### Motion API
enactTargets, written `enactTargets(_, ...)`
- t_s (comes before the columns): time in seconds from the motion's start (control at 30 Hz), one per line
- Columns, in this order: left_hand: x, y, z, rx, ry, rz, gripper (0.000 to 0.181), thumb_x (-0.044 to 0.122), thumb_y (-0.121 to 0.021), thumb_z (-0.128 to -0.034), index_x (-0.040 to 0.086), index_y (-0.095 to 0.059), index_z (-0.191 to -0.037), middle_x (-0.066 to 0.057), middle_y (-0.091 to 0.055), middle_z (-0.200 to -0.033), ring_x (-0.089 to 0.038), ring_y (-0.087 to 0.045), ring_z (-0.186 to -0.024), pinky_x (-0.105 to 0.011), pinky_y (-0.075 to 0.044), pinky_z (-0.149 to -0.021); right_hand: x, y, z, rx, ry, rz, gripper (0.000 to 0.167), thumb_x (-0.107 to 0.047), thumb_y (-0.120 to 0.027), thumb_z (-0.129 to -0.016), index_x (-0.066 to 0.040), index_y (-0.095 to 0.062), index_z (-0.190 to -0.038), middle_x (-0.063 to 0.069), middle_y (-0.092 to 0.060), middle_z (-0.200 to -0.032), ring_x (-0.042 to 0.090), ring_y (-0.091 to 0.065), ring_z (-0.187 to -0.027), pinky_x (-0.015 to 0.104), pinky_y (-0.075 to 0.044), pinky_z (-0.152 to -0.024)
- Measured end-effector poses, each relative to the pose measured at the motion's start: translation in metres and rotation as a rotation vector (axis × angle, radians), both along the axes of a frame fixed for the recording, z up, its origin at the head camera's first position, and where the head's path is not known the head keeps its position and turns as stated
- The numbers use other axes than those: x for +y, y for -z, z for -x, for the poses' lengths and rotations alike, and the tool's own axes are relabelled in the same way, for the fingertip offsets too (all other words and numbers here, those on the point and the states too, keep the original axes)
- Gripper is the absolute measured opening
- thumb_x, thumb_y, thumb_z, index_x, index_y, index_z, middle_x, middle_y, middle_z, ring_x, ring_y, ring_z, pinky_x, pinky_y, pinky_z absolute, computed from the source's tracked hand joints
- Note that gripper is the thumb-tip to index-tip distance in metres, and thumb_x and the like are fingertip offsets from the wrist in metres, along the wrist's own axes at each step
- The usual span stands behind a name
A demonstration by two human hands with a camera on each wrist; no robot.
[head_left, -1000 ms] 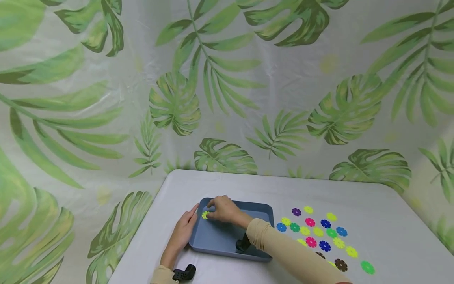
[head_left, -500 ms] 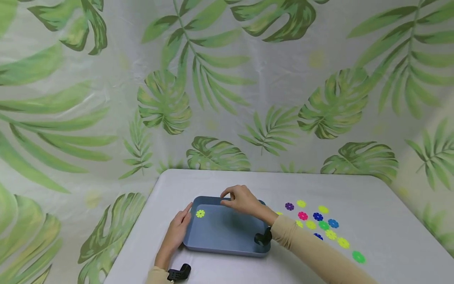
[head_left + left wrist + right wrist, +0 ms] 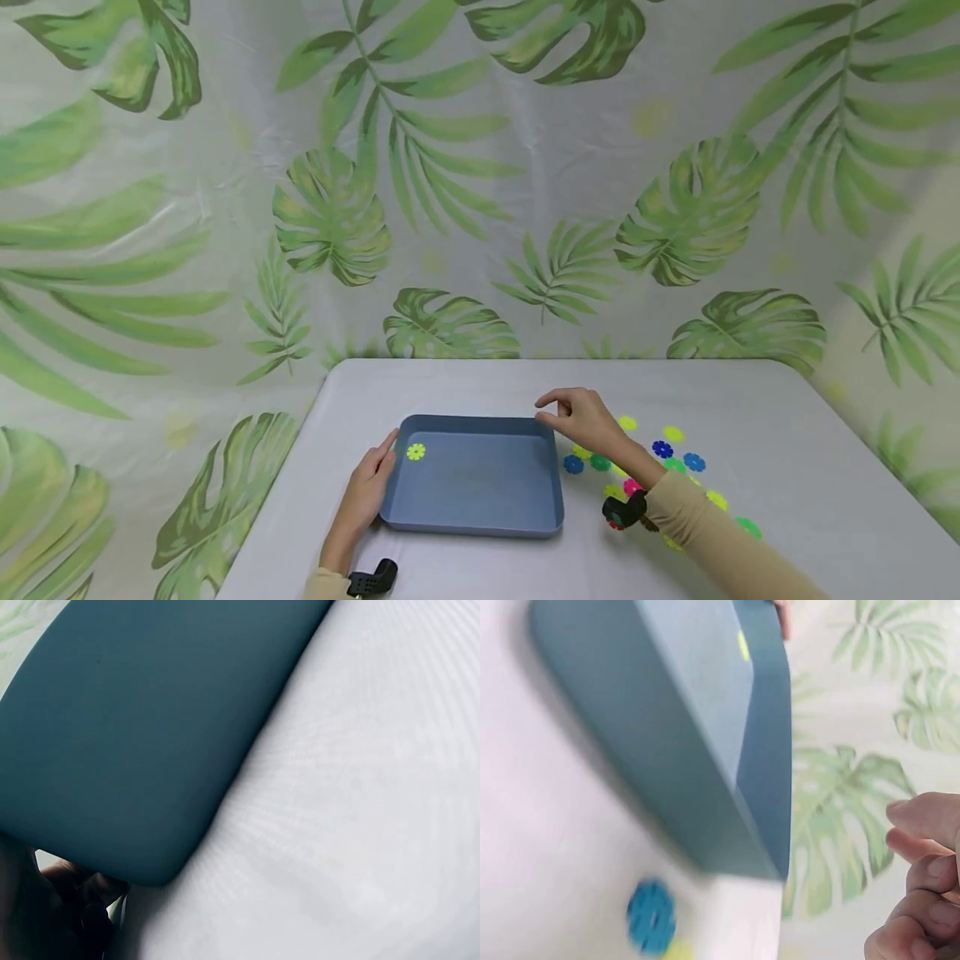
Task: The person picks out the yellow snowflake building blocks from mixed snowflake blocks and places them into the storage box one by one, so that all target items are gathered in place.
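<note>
A blue-grey rectangular tray [image 3: 472,483] lies on the white table, with one yellow flower-shaped disc [image 3: 416,452] near its upper left corner. At the tray's left side my left hand [image 3: 363,492] holds the edge; in the left wrist view dim fingers show by the tray's corner [image 3: 142,847]. Over the tray's right rear corner is my right hand [image 3: 588,422], empty, thumb and index finger bent with a gap between their tips. The right wrist view shows this hand [image 3: 926,881] beside the tray wall [image 3: 630,727], other fingers curled in.
Several flower discs in yellow, blue, green and pink lie right of the tray, among them a light blue one [image 3: 573,464] and a dark blue one [image 3: 662,449]. The right forearm partly covers them. A leaf-patterned curtain [image 3: 465,208] hangs behind the table.
My right hand has left the yellow disc in the tray and moved right, past the tray's interior to its right corner. My left hand stays at the tray's left side. The view has shifted slightly.
</note>
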State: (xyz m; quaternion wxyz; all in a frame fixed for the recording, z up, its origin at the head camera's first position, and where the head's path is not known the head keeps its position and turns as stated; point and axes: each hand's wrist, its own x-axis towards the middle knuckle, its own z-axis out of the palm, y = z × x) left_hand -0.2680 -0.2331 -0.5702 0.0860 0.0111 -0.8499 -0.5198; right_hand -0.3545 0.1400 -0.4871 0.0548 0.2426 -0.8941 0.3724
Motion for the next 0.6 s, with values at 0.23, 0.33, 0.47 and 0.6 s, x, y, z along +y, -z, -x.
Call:
enactTargets(0.23, -0.001, 0.001, 0.001, -0.003, -0.003, 0.012, 0.045, 0.025, -0.045, -0.1104, 0.016, -0.045, -0.154, -0.008, -0.048, -0.092, -0.019, -0.039, -0.076, -0.035, -0.033, -0.074, 0.053, 0.011, -0.003, 0.001, 0.081, 0.023, 0.017, -0.023, -0.077, -0.092, -0.012, -0.077, -0.105, -0.004, -0.044, -0.056, 0.013, -0.039, -0.048, 0.027, -0.035, -0.049)
enactTargets(0.33, -0.001, 0.001, 0.0, 0.001, -0.004, 0.016, 0.045, 0.026, -0.045, -0.1103, 0.016, -0.045, -0.154, -0.007, -0.048, -0.092, -0.019, -0.039, -0.075, -0.035, -0.034, -0.072, 0.075, 0.017, -0.005, 0.001, 0.114, 0.027, 0.02, -0.024, -0.077, -0.092, -0.01, -0.077, -0.106, -0.004, -0.044, -0.055, 0.012, -0.038, -0.046, 0.027, -0.034, -0.046)
enactTargets(0.47, 0.0, 0.001, -0.001, -0.007, -0.014, 0.006, 0.045, 0.026, -0.045, -0.1101, 0.017, -0.046, -0.154, -0.006, -0.047, -0.091, -0.019, -0.038, -0.074, -0.033, -0.033, -0.071, 0.102, 0.025, -0.006, -0.013, 0.168, 0.019, 0.022, -0.023, -0.078, -0.092, -0.008, -0.076, -0.107, -0.003, -0.042, -0.057, 0.012, -0.036, -0.047, 0.028, -0.032, -0.045)
enactTargets(0.6, 0.001, 0.001, -0.001, -0.008, -0.013, 0.013, 0.045, 0.026, -0.045, -0.1102, 0.017, -0.046, -0.154, -0.006, -0.046, -0.09, -0.019, -0.037, -0.073, -0.033, -0.033, -0.07, 0.128, 0.033, -0.007, -0.03, 0.226, -0.005, 0.022, -0.021, -0.077, -0.092, -0.006, -0.076, -0.109, -0.002, -0.043, -0.059, 0.013, -0.036, -0.049, 0.027, -0.031, -0.046)
